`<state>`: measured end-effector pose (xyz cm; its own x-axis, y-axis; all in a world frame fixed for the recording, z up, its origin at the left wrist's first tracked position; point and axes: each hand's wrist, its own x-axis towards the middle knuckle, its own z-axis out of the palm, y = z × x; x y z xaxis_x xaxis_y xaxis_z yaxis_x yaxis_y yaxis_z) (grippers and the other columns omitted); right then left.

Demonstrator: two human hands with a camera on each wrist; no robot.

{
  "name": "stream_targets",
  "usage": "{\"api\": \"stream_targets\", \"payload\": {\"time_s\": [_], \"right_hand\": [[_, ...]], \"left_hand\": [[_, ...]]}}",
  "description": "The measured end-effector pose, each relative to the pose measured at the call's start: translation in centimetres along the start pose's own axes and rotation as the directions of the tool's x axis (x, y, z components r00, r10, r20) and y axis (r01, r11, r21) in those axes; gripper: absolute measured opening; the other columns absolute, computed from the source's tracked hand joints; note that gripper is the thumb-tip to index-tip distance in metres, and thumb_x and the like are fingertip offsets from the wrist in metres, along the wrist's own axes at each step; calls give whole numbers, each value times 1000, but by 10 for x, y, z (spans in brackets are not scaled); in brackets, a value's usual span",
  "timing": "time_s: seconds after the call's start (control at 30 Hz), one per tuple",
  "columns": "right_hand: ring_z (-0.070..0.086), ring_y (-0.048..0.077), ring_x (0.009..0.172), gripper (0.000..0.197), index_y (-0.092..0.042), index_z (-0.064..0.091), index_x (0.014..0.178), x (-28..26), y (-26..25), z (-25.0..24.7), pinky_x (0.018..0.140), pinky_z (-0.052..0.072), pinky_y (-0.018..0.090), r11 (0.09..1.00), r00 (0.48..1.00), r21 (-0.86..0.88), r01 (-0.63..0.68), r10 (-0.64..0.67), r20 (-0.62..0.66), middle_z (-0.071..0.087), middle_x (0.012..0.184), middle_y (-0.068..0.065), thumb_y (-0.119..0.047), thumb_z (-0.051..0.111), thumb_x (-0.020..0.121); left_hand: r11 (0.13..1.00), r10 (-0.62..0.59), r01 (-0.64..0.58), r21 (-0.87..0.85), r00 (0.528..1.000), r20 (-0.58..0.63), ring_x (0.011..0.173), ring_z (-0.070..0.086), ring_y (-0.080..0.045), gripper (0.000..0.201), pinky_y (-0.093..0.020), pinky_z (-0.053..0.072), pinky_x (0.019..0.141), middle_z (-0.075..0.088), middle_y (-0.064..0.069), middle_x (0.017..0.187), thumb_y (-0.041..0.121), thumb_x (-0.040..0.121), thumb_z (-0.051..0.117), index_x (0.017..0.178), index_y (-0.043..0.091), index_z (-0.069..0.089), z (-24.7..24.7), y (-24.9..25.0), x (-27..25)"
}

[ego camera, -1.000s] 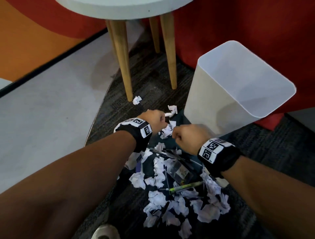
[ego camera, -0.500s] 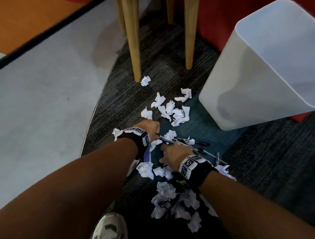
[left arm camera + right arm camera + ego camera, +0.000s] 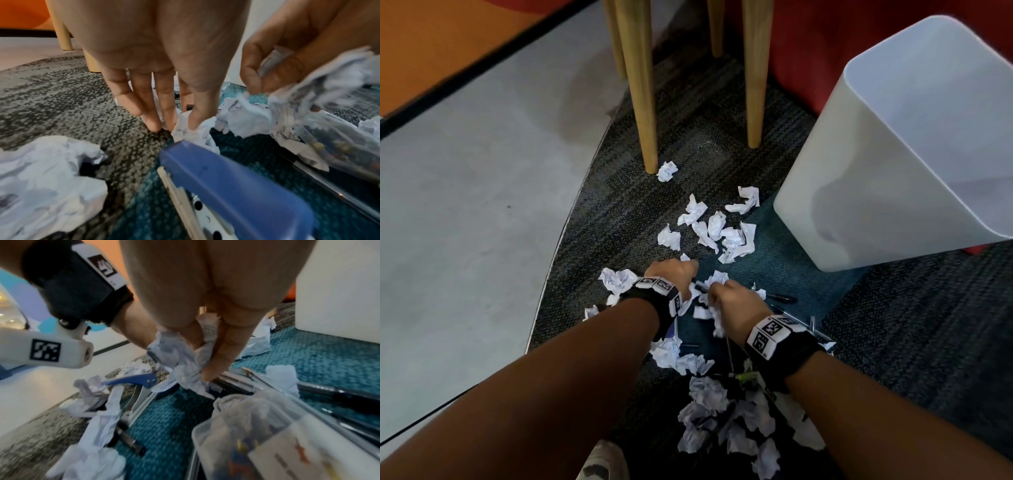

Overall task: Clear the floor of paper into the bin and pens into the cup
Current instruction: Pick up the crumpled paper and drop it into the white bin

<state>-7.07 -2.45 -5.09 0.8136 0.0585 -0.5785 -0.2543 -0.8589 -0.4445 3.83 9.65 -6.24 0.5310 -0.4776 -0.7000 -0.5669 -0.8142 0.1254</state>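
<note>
Both my hands are dropping from beside the bin [image 3: 887, 178] to mid-frame, left hand [image 3: 674, 274] and right hand [image 3: 736, 305] each pinching crumpled paper [image 3: 185, 368] in the fingers, while nearly all scraps and pens [image 3: 784, 298] are lying uncollected on the floor.

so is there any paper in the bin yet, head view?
No. The white bin shows only bare inner walls, while the crumpled paper lies on the carpet beside it.
</note>
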Motion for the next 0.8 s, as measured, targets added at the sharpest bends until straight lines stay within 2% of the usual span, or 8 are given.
{"api": "stream_targets", "payload": {"time_s": [0.2, 0.33, 0.4, 0.47, 0.57, 0.67, 0.73, 0.8], "right_hand": [[54, 28, 92, 36, -21, 63, 104, 6, 11, -16, 75, 38, 27, 978, 988, 182, -101, 120, -99, 41, 106, 3, 5, 54, 81], [51, 22, 89, 44, -17, 65, 98, 5, 16, -27, 74, 37, 23, 949, 980, 291, -118, 158, -120, 38, 103, 0, 15, 53, 70], [51, 23, 91, 44, -15, 67, 97, 5, 18, -29, 73, 35, 22, 944, 972, 305, -125, 178, -153, 41, 103, 2, 18, 50, 71], [47, 21, 89, 43, -11, 67, 93, 5, 20, -30, 68, 30, 20, 933, 961, 336, -130, 202, -191, 45, 102, 5, 19, 42, 73], [49, 23, 89, 39, -13, 63, 82, 5, 21, -32, 63, 26, 21, 918, 941, 370, -140, 240, -240, 47, 96, 6, 17, 37, 77], [54, 27, 94, 36, -14, 62, 80, 6, 21, -33, 68, 29, 23, 895, 926, 425, -138, 268, -265, 52, 99, 9, 11, 36, 86], [55, 25, 95, 24, -13, 64, 88, 6, 20, -34, 74, 32, 22, 873, 914, 464, -151, 302, -271, 50, 103, 8, -5, 43, 95], [53, 20, 92, 15, -15, 62, 96, 5, 19, -34, 80, 35, 22, 850, 906, 496, -178, 338, -255, 46, 107, 5, -28, 58, 93]], "left_hand": [[992, -22, 17, -126, 999, -37, 92, 60, -30, 44, -31, 44, 69, 62, -12, 109, 17, 86, 56, 127, 23, 43, -3, -2, -1], [973, -28, 11, -229, 997, -74, 64, 50, -22, 51, -29, 38, 56, 51, -1, 75, 13, 83, 55, 126, 26, 31, -6, -3, -1], [966, -27, 1, -258, 995, -96, 59, 48, -18, 49, -28, 35, 52, 48, 0, 71, 12, 83, 55, 123, 26, 31, -8, -4, -2], [963, -24, -10, -270, 992, -123, 70, 53, -23, 41, -28, 39, 59, 53, -1, 79, 13, 83, 56, 119, 25, 39, -9, -4, -2], [967, 0, -40, -252, 987, -159, 97, 56, -29, 30, -27, 39, 72, 55, -5, 105, 16, 85, 57, 114, 23, 54, -7, -6, -1], [963, -5, -42, -266, 985, -173, 102, 55, -30, 28, -26, 37, 75, 51, -9, 117, 15, 87, 57, 114, 20, 60, -6, -8, 2], [956, -8, -46, -291, 983, -185, 101, 54, -29, 28, -25, 35, 75, 48, -9, 118, 12, 88, 57, 115, 18, 61, -7, -8, 2], [947, 3, -69, -314, 979, -206, 101, 54, -28, 27, -24, 36, 78, 45, -10, 117, 10, 89, 57, 114, 18, 63, -9, -9, 1]]}}
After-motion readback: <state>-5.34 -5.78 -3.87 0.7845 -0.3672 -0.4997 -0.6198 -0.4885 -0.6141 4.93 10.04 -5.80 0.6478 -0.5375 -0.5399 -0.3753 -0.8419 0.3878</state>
